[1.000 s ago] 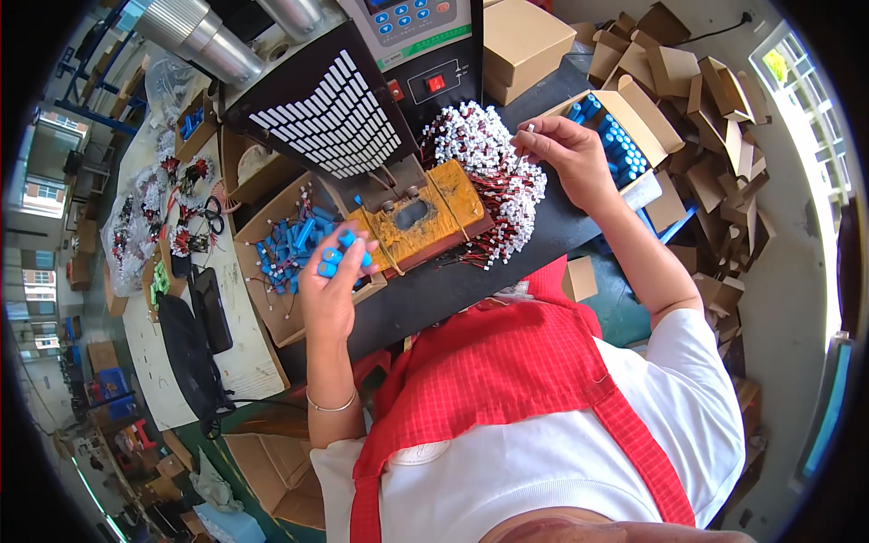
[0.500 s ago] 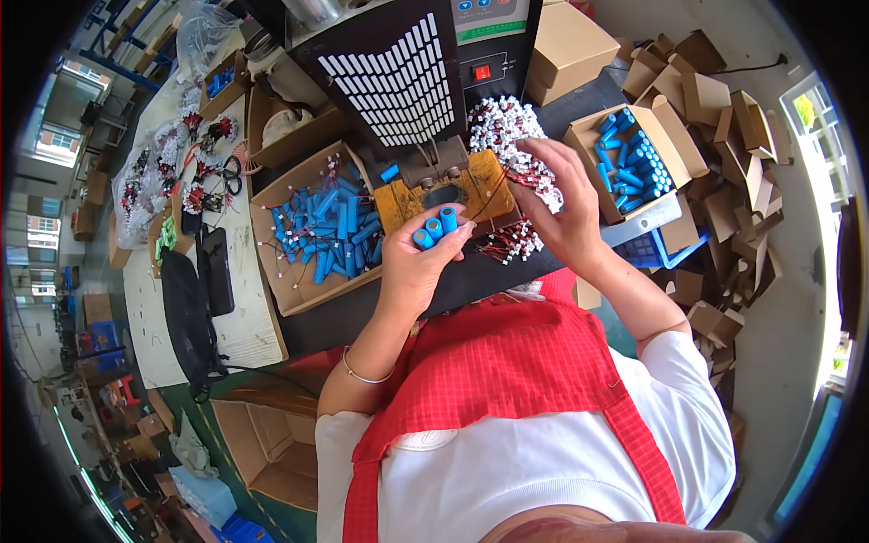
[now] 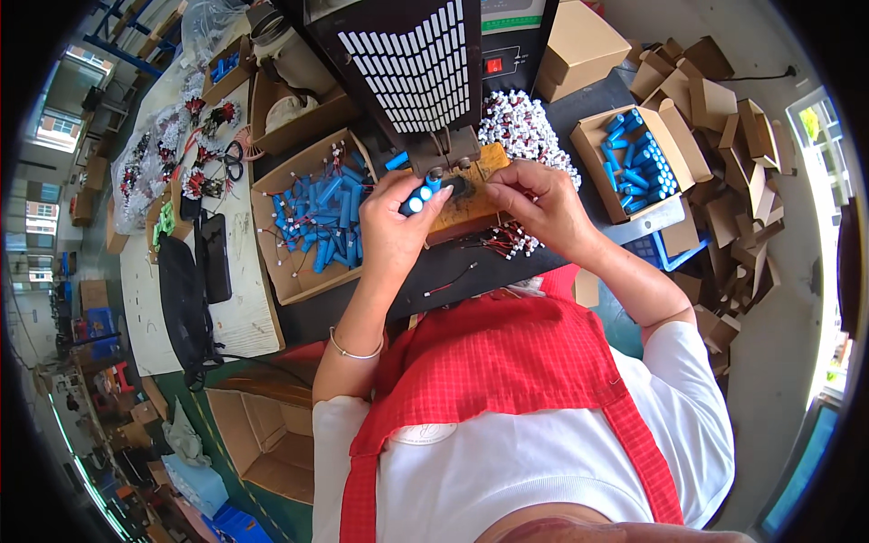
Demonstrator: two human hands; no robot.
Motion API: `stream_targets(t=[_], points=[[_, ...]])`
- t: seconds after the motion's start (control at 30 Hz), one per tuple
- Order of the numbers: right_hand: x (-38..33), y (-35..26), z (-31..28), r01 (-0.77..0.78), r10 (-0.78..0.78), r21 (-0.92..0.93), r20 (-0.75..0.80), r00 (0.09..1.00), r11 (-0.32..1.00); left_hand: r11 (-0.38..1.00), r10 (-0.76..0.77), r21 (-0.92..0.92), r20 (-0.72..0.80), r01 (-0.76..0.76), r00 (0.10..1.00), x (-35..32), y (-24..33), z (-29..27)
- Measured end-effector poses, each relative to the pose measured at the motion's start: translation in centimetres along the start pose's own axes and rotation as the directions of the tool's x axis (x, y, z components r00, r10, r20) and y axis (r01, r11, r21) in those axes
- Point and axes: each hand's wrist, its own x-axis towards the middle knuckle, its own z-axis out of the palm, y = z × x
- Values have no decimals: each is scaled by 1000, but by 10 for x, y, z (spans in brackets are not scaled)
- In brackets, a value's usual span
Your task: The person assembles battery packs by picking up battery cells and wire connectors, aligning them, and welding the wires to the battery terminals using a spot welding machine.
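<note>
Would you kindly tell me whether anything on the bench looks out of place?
Two things: one wired connector lies alone near the front of the black bench, apart from the white connector pile; and one blue cylinder sits outside the carton holding others.

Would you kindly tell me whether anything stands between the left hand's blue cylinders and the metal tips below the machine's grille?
Nothing visible does: the blue cylinders in the left hand appear right by the metal tips, though whether they touch is unclear. The right hand is off to the side, by the yellow block.
</note>
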Motion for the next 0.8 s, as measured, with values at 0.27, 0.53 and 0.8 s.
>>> stream_targets(t=[0.27,0.53,0.8], points=[[-48,18,31,489,-387,-141,444,808,861,999,49,22,-47,-48,998,12,-15,2],[-46,1,84,742,-59,-482,820,569,466,982,155,135,-154,-135,976,1,-17,8],[-24,-11,88,741,198,-425,904,379,520,982,184,76,-194,-172,964,-6,-21,9]])
